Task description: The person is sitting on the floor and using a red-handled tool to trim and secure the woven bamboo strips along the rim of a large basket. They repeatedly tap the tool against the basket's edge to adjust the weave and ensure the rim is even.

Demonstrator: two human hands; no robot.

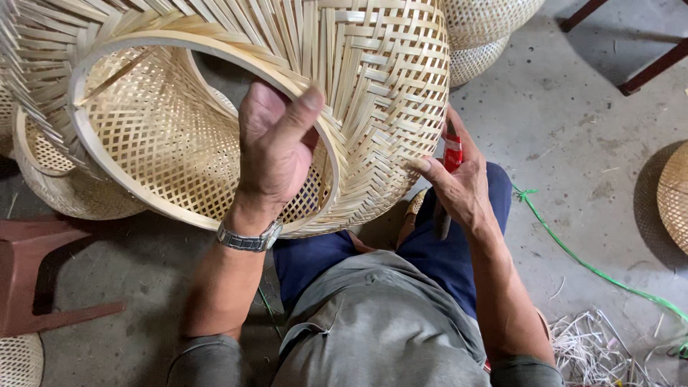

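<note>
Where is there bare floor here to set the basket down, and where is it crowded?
Bare concrete floor lies to the right, between the green strap and the dark furniture legs. The left is crowded: stacked baskets and a brown stool. Bamboo offcuts fill the lower right. The left hand grips the woven basket; the right hand steadies it.

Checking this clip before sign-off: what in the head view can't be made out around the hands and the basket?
- Red-handled tool in the right hand: its working end is hidden behind the woven bamboo basket, so its kind is unclear.
- Left hand: fingertips curl over the basket's rim, out of sight.
- Basket top: cut off by the upper frame edge.
- Green cord: its far end leaves the frame at right.
</note>
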